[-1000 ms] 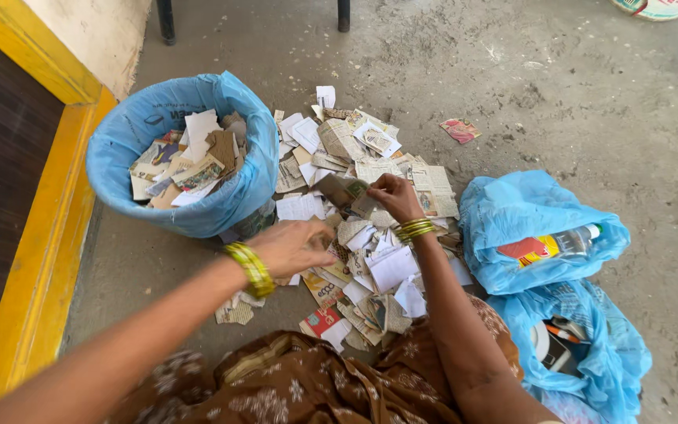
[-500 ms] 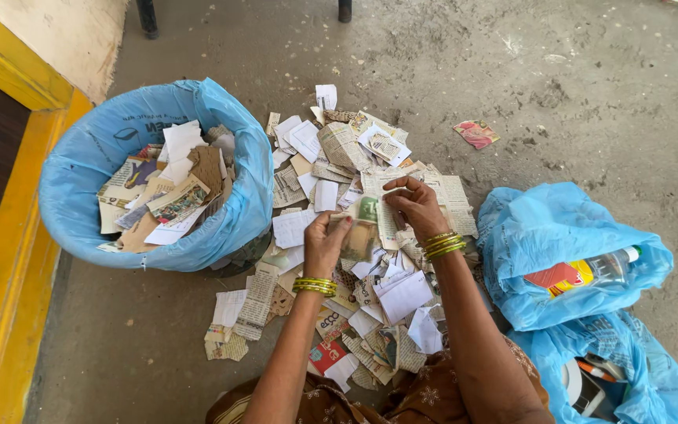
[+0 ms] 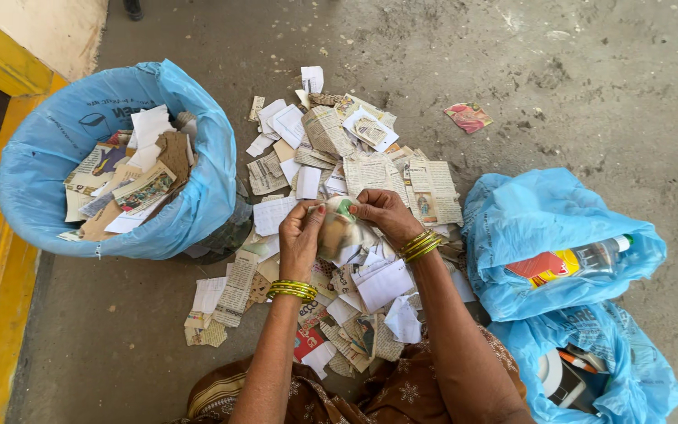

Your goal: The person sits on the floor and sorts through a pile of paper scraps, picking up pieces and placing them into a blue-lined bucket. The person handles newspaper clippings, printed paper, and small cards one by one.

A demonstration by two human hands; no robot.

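A: From the head camera, what are the hands doing?

B: Both are closed on one scrap of printed paper (image 3: 339, 228), held up just above the heap of torn paper (image 3: 331, 180) on the concrete floor (image 3: 590, 94). The left hand (image 3: 300, 235) pinches its left edge, thumb in front and fingers behind; the right hand (image 3: 382, 213) clamps the top right edge. The scrap bows between them, so it looks crumpled or partly folded.

A: So which step would you say this is?

B: I'd judge the piece is being folded or squeezed down while in both hands. It is off the heap and in no container.

A: What lies around it?

B: To the left stands a bin lined with a blue bag (image 3: 198, 188), holding paper and cardboard pieces, close beside the heap. To the right are two more blue bags: the nearer one (image 3: 543, 220) shows a clear plastic bottle (image 3: 606, 253) and a red and yellow packet; the lower one (image 3: 621, 361) holds items I cannot make out well. A single pink scrap (image 3: 468, 117) lies apart from the heap.

A: What would a next move call for?

B: As a judgement only: if the scrap belongs with the paper, it needs a carry leftward over the lined rim, one hand keeping its pinch while the other lets go. The heap is loose, so a low sweep of the forearm could scatter pieces.

A: Anything else on the wrists?

B: Yellow-green bangles (image 3: 292, 290) on both.
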